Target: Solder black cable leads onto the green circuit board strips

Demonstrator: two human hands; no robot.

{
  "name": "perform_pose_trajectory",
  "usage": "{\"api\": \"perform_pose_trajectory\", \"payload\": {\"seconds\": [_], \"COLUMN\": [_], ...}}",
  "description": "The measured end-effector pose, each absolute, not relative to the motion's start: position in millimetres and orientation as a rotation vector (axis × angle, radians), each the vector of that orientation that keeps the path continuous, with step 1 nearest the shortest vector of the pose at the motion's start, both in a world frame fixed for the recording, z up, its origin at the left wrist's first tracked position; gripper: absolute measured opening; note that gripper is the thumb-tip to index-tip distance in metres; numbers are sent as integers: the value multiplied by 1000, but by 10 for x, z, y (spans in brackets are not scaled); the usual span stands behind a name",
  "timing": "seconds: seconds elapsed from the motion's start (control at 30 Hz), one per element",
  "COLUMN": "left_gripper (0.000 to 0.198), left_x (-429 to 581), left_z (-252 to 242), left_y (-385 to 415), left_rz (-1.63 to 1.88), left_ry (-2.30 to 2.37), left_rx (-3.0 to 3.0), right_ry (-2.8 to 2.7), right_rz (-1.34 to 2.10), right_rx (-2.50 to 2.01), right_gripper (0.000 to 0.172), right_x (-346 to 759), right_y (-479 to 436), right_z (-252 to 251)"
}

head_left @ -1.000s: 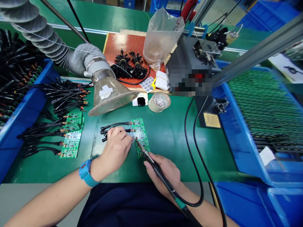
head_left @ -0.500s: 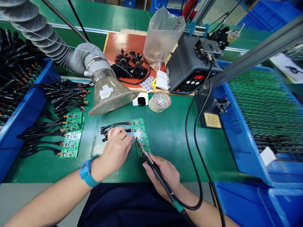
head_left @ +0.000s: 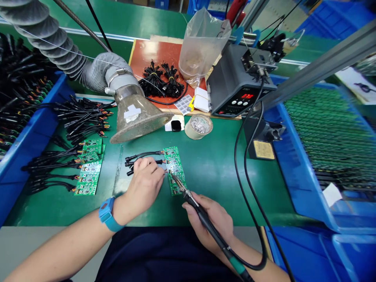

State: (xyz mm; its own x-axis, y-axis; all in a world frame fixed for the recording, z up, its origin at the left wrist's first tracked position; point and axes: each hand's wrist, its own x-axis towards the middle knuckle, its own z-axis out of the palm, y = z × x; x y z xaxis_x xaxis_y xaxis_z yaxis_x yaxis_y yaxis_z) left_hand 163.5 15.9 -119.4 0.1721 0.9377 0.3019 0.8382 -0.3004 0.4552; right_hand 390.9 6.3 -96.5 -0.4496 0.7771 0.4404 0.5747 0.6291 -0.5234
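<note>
A green circuit board panel (head_left: pixel 175 166) lies on the green mat, with short black cables (head_left: pixel 143 156) joined along its left edge. My left hand (head_left: pixel 147 180), a blue band on its wrist, is closed over one cable whose wires meet the board; the fingertips are close to that edge. My right hand (head_left: pixel 210 221) grips a soldering iron (head_left: pixel 202 215) like a pen. Its tip is over the middle of the panel; whether it touches cannot be told. Left of my hands rests another board group (head_left: pixel 89 172) with black cables attached.
A fume extractor hood (head_left: pixel 138 117) hangs above the mat. Behind are a solder tin (head_left: pixel 199 126), a soldering station (head_left: pixel 239 86) and a plastic bag (head_left: pixel 199 47). The iron holder (head_left: pixel 261 141) stands to the right. Blue bins (head_left: pixel 296 176) flank both sides, and the iron's cord (head_left: pixel 243 188) loops at right.
My right hand and the soldering iron have moved a little right and toward me, the tip shifting off the cable joint. My left hand has stayed in place.
</note>
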Motion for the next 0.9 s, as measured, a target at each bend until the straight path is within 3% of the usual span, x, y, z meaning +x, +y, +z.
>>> {"api": "perform_pose_trajectory", "payload": {"seconds": [0.3,0.9], "left_gripper": [20,17], "left_x": [1634,1647], "left_z": [-1191,-1172], "left_y": [153,136], "left_rz": [781,798], "left_ry": [1739,1730], "left_rx": [2245,2220], "right_ry": [-2152,-2184], "right_rz": [441,523], "right_rx": [-1131,-1135], "right_gripper": [23,20], "right_x": [3811,3700], "right_y": [142,213], "right_z": [-1024,-848]}}
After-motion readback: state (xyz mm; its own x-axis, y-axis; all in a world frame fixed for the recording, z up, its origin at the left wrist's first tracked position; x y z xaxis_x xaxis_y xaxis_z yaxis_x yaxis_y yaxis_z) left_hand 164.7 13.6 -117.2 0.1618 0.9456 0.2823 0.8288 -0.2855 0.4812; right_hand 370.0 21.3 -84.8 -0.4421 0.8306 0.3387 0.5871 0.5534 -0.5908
